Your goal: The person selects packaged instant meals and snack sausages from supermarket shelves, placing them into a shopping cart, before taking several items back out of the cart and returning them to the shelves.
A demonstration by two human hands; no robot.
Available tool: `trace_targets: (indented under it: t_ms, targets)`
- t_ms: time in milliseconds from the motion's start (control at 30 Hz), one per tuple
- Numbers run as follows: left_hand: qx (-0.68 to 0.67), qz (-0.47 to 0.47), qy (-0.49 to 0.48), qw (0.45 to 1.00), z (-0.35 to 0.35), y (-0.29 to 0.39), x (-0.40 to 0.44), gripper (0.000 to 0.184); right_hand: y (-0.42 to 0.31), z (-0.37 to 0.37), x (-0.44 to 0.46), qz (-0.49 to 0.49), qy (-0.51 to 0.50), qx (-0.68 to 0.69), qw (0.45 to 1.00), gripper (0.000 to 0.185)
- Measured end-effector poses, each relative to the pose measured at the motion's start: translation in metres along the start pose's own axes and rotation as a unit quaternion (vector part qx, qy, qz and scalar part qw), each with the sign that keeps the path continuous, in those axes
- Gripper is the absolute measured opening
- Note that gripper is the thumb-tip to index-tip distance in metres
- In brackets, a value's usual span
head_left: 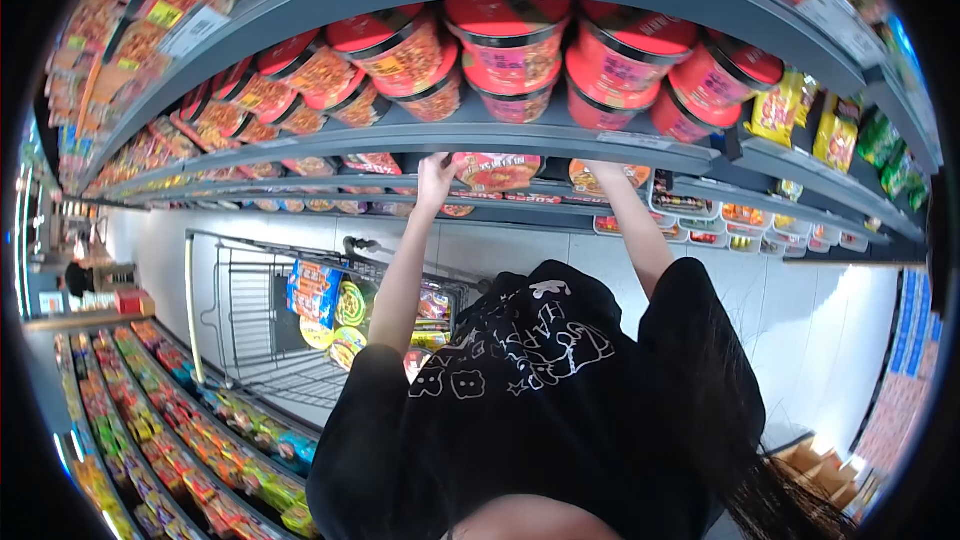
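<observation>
Both my arms reach forward to a shelf below the one with large red noodle tubs (508, 40). My left hand (436, 178) is at the left side of a red and pink noodle package (497, 171), its fingers close to the package edge. My right hand (615, 174) reaches to an orange round-topped package (590, 176) farther right; its fingers are mostly hidden by the shelf edge (640, 143). Whether either hand grips a package cannot be made out.
A shopping cart (250, 305) holding a blue packet (314, 292) and several round tubs stands at the left. Clear plastic bins (685, 202) of small packets sit low at the right. Snack shelves (180, 420) run along the lower left. A person (85, 275) is far off at the left.
</observation>
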State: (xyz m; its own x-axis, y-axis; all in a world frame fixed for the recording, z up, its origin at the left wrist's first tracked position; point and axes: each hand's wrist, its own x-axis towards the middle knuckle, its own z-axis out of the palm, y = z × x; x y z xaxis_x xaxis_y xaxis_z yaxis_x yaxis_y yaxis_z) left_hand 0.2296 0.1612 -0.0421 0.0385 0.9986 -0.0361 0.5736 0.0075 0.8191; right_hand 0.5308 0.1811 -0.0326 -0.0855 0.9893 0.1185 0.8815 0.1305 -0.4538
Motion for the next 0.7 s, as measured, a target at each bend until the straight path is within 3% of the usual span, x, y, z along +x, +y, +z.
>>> trace_targets:
  t_ms: [33, 67, 100, 133, 167, 200, 267, 300, 333, 367, 400, 433, 467, 533, 567, 600, 633, 700]
  targets:
    - [0.0, 0.007, -0.013, 1.0, 0.005, 0.002, 0.011, 0.026, 0.003, -0.002, -0.005, 0.014, -0.005, 0.011, 1.0, 0.028]
    - [-0.026, 0.096, 0.034, 0.994, 0.011, -0.002, 0.023, 0.025, 0.011, -0.005, -0.011, 0.028, 0.0, 0.008, 1.0, 0.028]
    - [-0.056, 0.181, 0.08, 0.979, 0.019, -0.009, 0.033, 0.025, 0.019, -0.009, -0.02, -0.042, 0.069, -0.024, 0.996, 0.027]
    - [-0.06, 0.184, 0.067, 0.979, 0.026, -0.021, 0.046, 0.025, 0.027, -0.013, -0.029, -0.111, 0.136, -0.058, 0.983, 0.027]
    - [0.018, 0.156, 0.034, 0.987, 0.032, -0.038, 0.062, 0.025, 0.035, -0.017, -0.037, -0.098, 0.137, -0.064, 0.984, 0.027]
    - [0.1, 0.13, 0.004, 0.987, 0.038, -0.052, 0.075, 0.027, 0.043, -0.02, -0.04, -0.09, 0.122, -0.07, 0.986, 0.029]
    - [0.095, 0.131, 0.002, 0.987, 0.055, -0.067, 0.089, 0.029, 0.06, -0.021, -0.044, -0.05, 0.033, -0.06, 0.996, 0.035]
    - [0.09, 0.126, 0.013, 0.988, 0.066, -0.076, 0.094, 0.032, 0.069, -0.015, -0.044, -0.038, 0.034, -0.063, 0.997, 0.035]
    - [-0.011, 0.19, 0.017, 0.982, 0.074, -0.081, 0.096, 0.031, 0.075, -0.009, -0.041, -0.032, 0.046, -0.081, 0.995, 0.036]
    - [-0.014, 0.194, 0.006, 0.981, 0.08, -0.088, 0.1, 0.031, 0.081, -0.003, -0.038, -0.026, 0.057, -0.1, 0.993, 0.037]
    - [-0.1, 0.169, -0.026, 0.98, 0.081, -0.084, 0.097, 0.031, 0.078, -0.006, -0.03, -0.077, 0.128, -0.091, 0.985, 0.027]
    - [-0.186, 0.141, -0.058, 0.971, 0.083, -0.092, 0.099, 0.031, 0.083, -0.001, -0.021, -0.071, 0.127, -0.093, 0.985, 0.027]
    - [-0.017, 0.157, -0.074, 0.985, 0.078, -0.099, 0.106, 0.032, 0.086, 0.004, -0.012, -0.09, 0.131, -0.086, 0.984, 0.032]
    - [0.029, 0.137, -0.053, 0.989, 0.07, -0.073, 0.09, 0.031, 0.09, 0.01, -0.002, -0.116, 0.128, -0.079, 0.982, 0.037]
    - [0.077, 0.12, -0.032, 0.989, 0.064, -0.053, 0.08, 0.031, 0.089, 0.006, 0.001, -0.079, 0.041, -0.061, 0.994, 0.037]
    - [0.121, 0.141, 0.055, 0.981, 0.066, -0.036, 0.066, 0.031, 0.084, 0.0, 0.005, -0.045, -0.045, -0.043, 0.997, 0.038]
    - [0.12, 0.136, 0.058, 0.982, 0.068, -0.011, 0.05, 0.031, 0.074, -0.012, 0.007, -0.049, -0.05, -0.044, 0.997, 0.038]
    - [0.12, 0.3, 0.154, 0.934, 0.082, 0.037, 0.018, 0.035, 0.049, -0.037, 0.007, -0.033, -0.121, -0.093, 0.988, 0.044]
